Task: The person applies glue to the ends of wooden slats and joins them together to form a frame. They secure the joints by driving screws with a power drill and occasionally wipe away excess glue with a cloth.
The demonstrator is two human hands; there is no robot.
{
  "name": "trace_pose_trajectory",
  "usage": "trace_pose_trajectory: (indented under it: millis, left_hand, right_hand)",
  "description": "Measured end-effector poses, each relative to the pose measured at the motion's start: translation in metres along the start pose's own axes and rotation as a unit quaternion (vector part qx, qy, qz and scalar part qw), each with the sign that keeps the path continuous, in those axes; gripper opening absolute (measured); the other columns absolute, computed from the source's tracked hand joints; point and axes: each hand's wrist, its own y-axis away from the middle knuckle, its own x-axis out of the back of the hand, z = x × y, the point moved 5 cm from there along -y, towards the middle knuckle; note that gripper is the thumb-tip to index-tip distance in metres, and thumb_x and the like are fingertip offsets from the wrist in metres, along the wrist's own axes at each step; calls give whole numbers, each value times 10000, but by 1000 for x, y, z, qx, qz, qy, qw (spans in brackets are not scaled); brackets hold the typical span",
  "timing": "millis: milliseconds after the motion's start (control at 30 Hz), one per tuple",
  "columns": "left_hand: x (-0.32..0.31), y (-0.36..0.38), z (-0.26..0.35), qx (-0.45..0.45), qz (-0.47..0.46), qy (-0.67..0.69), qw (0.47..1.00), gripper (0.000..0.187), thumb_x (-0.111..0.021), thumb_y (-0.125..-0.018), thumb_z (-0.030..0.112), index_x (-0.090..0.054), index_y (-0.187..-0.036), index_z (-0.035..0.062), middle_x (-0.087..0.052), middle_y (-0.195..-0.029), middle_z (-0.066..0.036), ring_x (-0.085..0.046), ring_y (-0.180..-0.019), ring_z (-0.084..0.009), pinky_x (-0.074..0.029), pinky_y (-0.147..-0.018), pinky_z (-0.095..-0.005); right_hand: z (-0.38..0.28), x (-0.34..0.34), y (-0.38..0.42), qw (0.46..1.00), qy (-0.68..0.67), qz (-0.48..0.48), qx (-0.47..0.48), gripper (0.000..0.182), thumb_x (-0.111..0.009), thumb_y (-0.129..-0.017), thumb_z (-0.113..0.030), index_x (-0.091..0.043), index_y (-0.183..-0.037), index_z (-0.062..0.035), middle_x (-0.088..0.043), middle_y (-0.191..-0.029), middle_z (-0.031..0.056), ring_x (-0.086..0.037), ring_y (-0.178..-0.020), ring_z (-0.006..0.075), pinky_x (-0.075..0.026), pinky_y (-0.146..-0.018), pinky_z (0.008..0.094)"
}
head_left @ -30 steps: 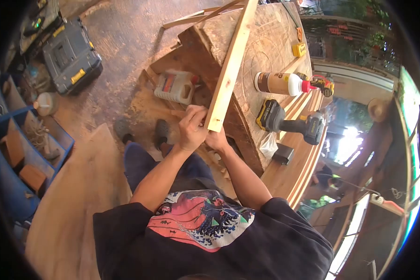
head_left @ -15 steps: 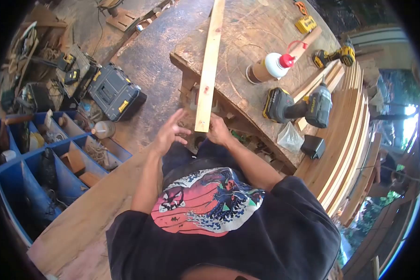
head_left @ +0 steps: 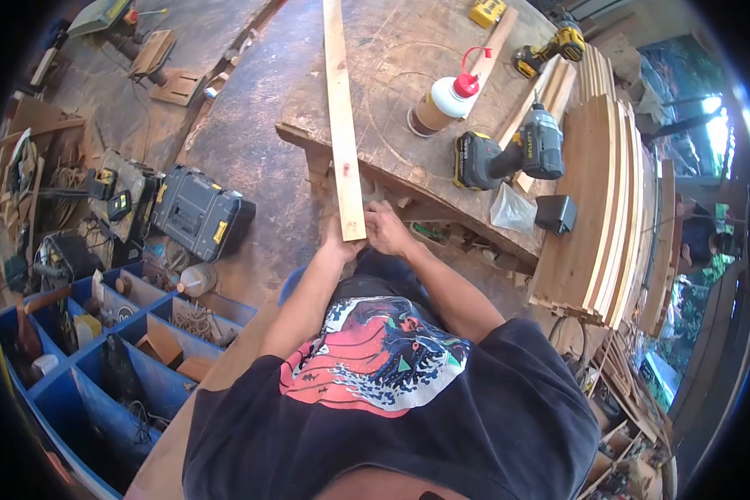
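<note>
A long, pale wooden strip [head_left: 342, 125] with small knots lies over the workbench edge, its near end jutting toward my body. My left hand [head_left: 340, 243] is closed around the left side of that end, partly hidden under the wood. On the other side my right hand [head_left: 386, 228] grips the same end with bent fingers. Beyond the hands on the bench [head_left: 392, 92] stand a glue bottle [head_left: 442, 104] with a red cap and a grey cordless driver [head_left: 512, 154].
A yellow drill [head_left: 550, 52], a small plastic bag [head_left: 512, 208] and a black block [head_left: 556, 213] lie at the right, beside stacked boards [head_left: 592, 208]. To the left are a black tool case [head_left: 198, 212] and a blue divided bin [head_left: 100, 342]. Another person [head_left: 698, 242] is far right.
My left hand has gone from open beside the strip to closed on its near end. The view has shifted, and the strip now slants the other way.
</note>
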Motion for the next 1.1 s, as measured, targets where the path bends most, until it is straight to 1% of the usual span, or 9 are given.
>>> trace_pose_trajectory:
  millis: [267,400,533,600,667,700,833,900,1100]
  left_hand:
    - [-6,-15,0,6,-111,46,993,338,-443,-1026,311,-639,-1189,90,-716,-1084,-109,-724,-937,-272,-617,-834,-453]
    - [23,-40,-2,25,-112,14,993,386,-431,-1042,346,-594,-1265,76,-674,-1203,-162,-682,-1082,-321,-565,-969,-519]
    - [-20,-4,7,-29,-87,40,995,373,-434,-1060,428,-654,-1143,139,-710,-988,-58,-718,-836,-236,-605,-681,-405]
    - [31,-44,-4,-18,-35,87,995,359,-432,-1057,468,-657,-1044,189,-662,-809,-13,-668,-640,-217,-530,-512,-359]
    - [23,-17,-5,34,5,172,984,347,-441,-1051,490,-643,-979,218,-600,-701,8,-600,-517,-213,-460,-430,-343]
    - [36,-26,-7,34,-10,177,984,329,-425,-1057,414,-641,-971,181,-625,-721,-15,-606,-517,-228,-486,-449,-365]
    - [11,2,-3,-8,67,170,983,256,-562,-969,333,-603,-818,130,-532,-637,-26,-547,-495,-175,-477,-429,-288]
    - [6,6,0,-31,98,158,982,225,-540,-984,321,-611,-862,145,-543,-638,-22,-563,-506,-177,-481,-423,-298]
    - [-4,2,6,-82,22,133,987,256,-431,-1048,282,-649,-1040,147,-659,-799,-46,-662,-620,-203,-556,-507,-341]
  right_hand:
    - [3,-10,-9,1000,-9,7,16,327,-676,-830,-168,-745,-1149,-135,-680,-993,142,-581,-1008,382,-471,-948,483]
    - [-15,-2,-2,997,64,-36,-2,343,-674,-841,-194,-711,-1172,-113,-650,-1144,123,-523,-1121,372,-465,-930,491]
    - [-57,82,40,977,-65,202,2,307,-746,-827,-101,-687,-1125,-60,-661,-1087,128,-626,-927,305,-515,-877,400]
    - [-36,125,78,922,-24,382,-52,287,-741,-846,-57,-656,-1119,-32,-641,-1026,82,-623,-830,215,-527,-809,349]
    - [-8,163,98,862,-45,498,-84,590,-753,-843,-40,-462,-1355,-2,-542,-1157,94,-545,-1038,171,-481,-915,347]
    - [-8,189,98,863,-43,494,-94,690,-775,-845,-52,-390,-1413,14,-495,-1286,129,-509,-1162,198,-460,-971,362]
    - [-3,239,58,861,-109,491,-74,616,-783,-875,-73,-470,-1399,8,-586,-1275,137,-602,-1096,206,-496,-979,372]
    - [1,249,43,815,-261,504,-111,576,-787,-863,-90,-519,-1364,2,-616,-1216,111,-612,-1126,206,-491,-983,384]
    - [8,272,52,832,-227,498,-84,500,-770,-875,-57,-565,-1328,-8,-669,-1165,97,-651,-1008,173,-560,-859,336]
